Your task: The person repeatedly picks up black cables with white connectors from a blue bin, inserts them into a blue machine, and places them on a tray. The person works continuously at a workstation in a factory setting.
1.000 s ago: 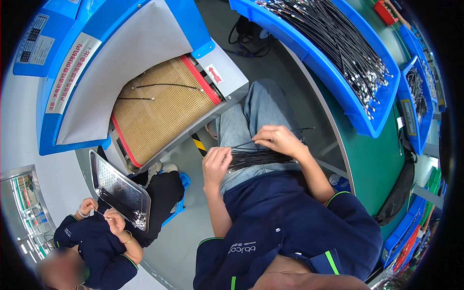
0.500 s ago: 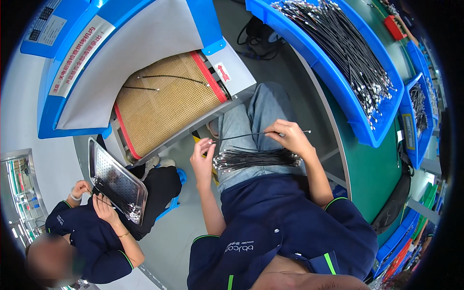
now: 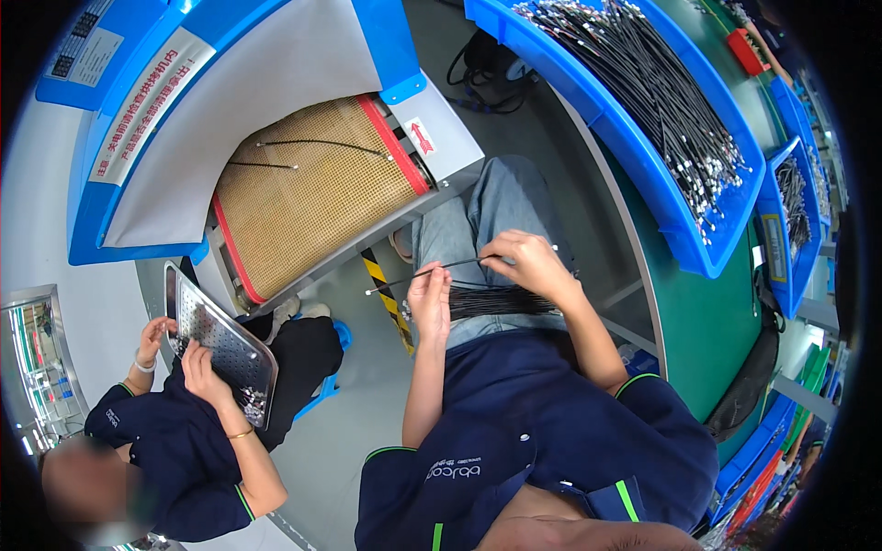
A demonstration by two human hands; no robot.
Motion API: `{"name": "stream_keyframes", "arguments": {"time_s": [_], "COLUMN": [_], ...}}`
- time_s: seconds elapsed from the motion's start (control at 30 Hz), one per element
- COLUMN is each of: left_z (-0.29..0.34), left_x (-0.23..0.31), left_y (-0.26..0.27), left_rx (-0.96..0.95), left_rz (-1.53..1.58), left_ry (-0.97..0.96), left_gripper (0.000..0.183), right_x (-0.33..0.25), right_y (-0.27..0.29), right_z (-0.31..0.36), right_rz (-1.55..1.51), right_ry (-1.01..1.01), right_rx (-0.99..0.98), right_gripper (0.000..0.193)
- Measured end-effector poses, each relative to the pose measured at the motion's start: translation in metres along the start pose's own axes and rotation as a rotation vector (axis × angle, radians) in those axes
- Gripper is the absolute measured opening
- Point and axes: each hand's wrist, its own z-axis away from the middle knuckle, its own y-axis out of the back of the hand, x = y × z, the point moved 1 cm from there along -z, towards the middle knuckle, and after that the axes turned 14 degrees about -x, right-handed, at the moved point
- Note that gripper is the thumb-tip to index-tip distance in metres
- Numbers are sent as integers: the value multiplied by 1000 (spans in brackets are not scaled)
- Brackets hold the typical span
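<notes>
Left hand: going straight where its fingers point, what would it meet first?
The left hand would likely meet the grey metal conveyor rail; depth is unclear, so the light-blue denim trousers might come first.

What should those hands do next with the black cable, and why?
Perhaps lower the black cable onto the cable bundle: the left hand and right hand both hold it, and the bundle lies on the lap.

lap point(image 3: 516, 197): black cable bundle point(image 3: 505, 300) | mesh belt point(image 3: 303, 207): two black cables point(image 3: 317, 141) | green table point(image 3: 703, 321): blue bin point(image 3: 638, 163)
</notes>
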Motion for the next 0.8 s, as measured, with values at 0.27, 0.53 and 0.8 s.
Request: {"name": "stream_keyframes", "arguments": {"time_s": [0.27,0.53,0.8], "left_z": [2,2,5], "left_x": [14,19,20], "left_y": [22,28,26], "left_rx": [81,86,67], "left_rz": [17,3,-22], "left_ry": [-98,-107,-101], "left_gripper": [14,13,13], "right_x": [25,20,26], "right_y": [21,23,18], "right_z": [18,18,20], "right_rz": [-63,-215,-167], "right_ry": [-116,-155,26], "right_rx": [4,29,109], "right_gripper": [10,10,8]}}
